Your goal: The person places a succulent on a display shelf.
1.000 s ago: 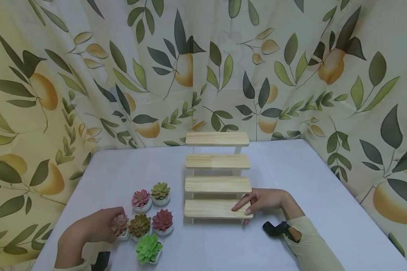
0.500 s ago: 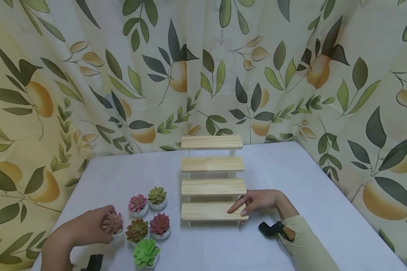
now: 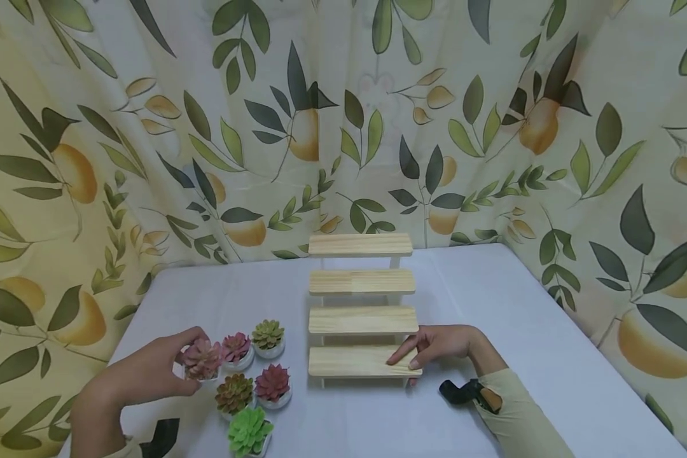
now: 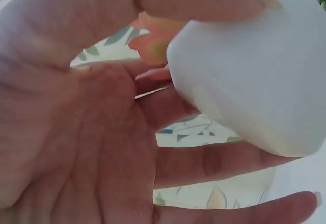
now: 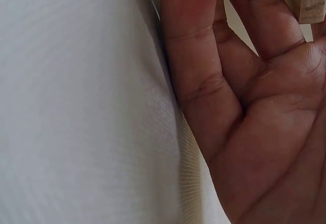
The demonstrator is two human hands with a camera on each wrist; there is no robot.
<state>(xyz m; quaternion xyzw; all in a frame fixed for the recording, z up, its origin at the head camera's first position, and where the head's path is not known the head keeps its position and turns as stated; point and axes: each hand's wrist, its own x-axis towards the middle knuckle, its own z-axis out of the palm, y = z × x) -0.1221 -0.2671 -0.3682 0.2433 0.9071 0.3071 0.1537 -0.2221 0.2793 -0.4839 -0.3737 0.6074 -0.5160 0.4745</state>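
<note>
A potted succulent with dusty-pink leaves [image 3: 202,358] is pinched between thumb and fingers of my left hand [image 3: 134,375]. In the left wrist view its smooth white pot [image 4: 249,76] is tilted, with the thumb across one side and fingers along the other. A four-tier pale wooden stand [image 3: 360,320] rises at the middle of the table. My right hand [image 3: 443,343] grips the right end of its lowest tier, thumb and index finger on top and other fingers below. The right wrist view catches only a corner of the wood [image 5: 311,2] beside the curled fingers.
Several white-potted succulents sit beside the held one: a pink one [image 3: 236,346], an olive-green one [image 3: 268,334], a brownish one [image 3: 235,392], a red one [image 3: 273,383] and a bright green one [image 3: 249,431]. A leaf-print curtain [image 3: 343,127] hangs behind the white-covered table [image 3: 469,280].
My left hand has lifted the dusty-pink succulent, first leftward away from the group, then back up beside the pink one. The right hand keeps its place on the stand; the head view has shifted slightly.
</note>
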